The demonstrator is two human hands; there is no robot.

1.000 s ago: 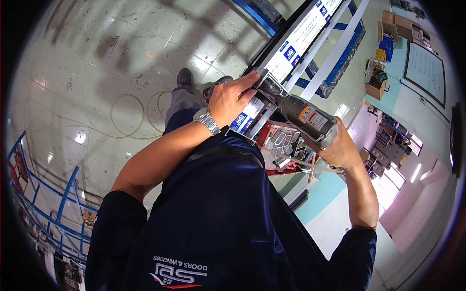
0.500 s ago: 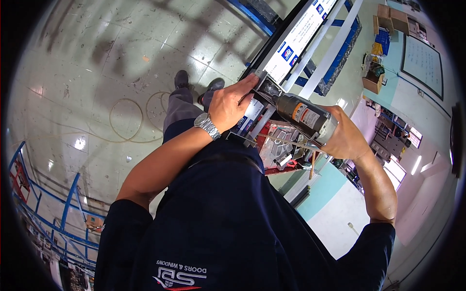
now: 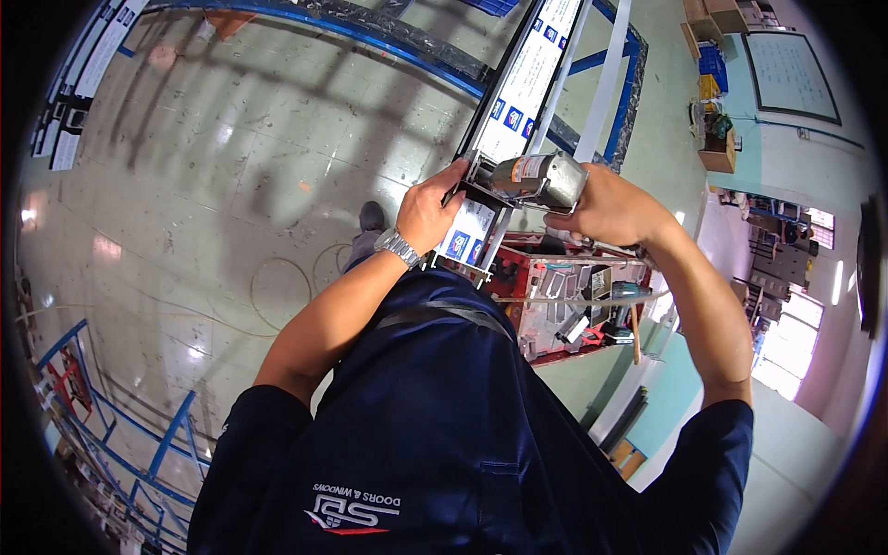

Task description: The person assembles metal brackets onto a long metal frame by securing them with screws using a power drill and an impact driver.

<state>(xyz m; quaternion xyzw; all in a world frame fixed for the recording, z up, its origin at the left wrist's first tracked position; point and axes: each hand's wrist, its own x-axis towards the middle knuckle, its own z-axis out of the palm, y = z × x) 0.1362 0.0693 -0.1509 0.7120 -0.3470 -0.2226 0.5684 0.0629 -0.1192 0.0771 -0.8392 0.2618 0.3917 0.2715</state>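
A long dark-edged metal profile [image 3: 514, 128], covered in printed white and blue film, runs from my waist to the far side. My left hand [image 3: 429, 213] grips its left edge near my end, fingers bent over it. My right hand [image 3: 618, 205] is closed around the handle of a grey air-powered gun [image 3: 546, 181], which looks like a nail gun. The gun lies tilted across the profile, its nose against a dark bracket-like part just beside my left fingertips. My own fingers and the gun hide the exact contact.
On the right by my waist stands a red tool tray [image 3: 523, 338] full of small metal parts and tools. A pale hose [image 3: 583, 298] crosses over it. Blue frame racks [image 3: 634, 83] stand beyond and at the lower left [image 3: 171, 435]. A hose coil lies on the floor [image 3: 277, 166].
The gun has tipped over, its body now shorter in view, and my right hand has moved up and left. The view has shifted, showing more of the tray. My left hand still grips the profile.
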